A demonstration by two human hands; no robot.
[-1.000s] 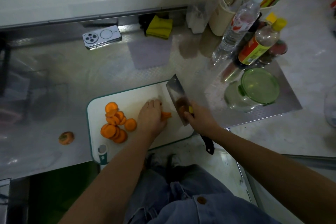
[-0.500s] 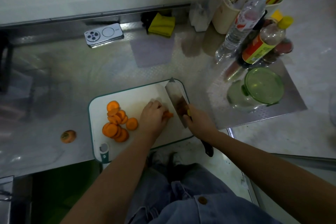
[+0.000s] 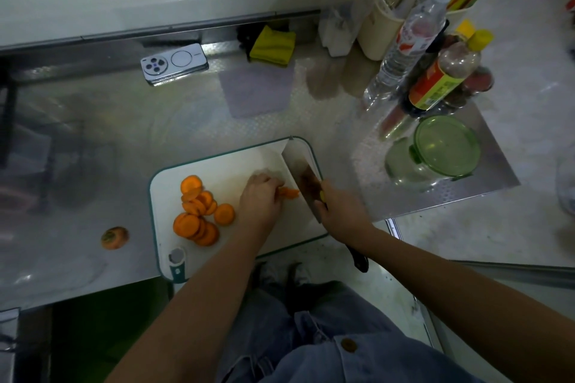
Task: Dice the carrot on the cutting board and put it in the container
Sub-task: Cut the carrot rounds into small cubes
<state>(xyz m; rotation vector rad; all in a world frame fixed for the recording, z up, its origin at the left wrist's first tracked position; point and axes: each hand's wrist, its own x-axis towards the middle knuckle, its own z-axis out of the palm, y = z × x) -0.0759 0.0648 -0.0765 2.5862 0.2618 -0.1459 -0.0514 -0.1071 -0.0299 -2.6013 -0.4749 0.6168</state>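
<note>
Carrot stub (image 3: 114, 238) lies on the counter (image 3: 93, 134), well left of the left hand and off the cutting board (image 3: 230, 165). Pile of carrot slices (image 3: 199, 211) is on the board, just left of the left hand. Left hand (image 3: 261, 200) has its fingers curled, pinning the carrot piece (image 3: 289, 192) to the board. The piece sticks out right of the fingertips and touches the cleaver (image 3: 298, 158). The blade stands on the board between the two hands. Right hand (image 3: 342, 211) is wrapped round the cleaver handle at the blade's base, and the black handle end shows behind the wrist. Container (image 3: 404, 171) sits on the counter, well right of the right hand and further from the person, with its green lid on.
</note>
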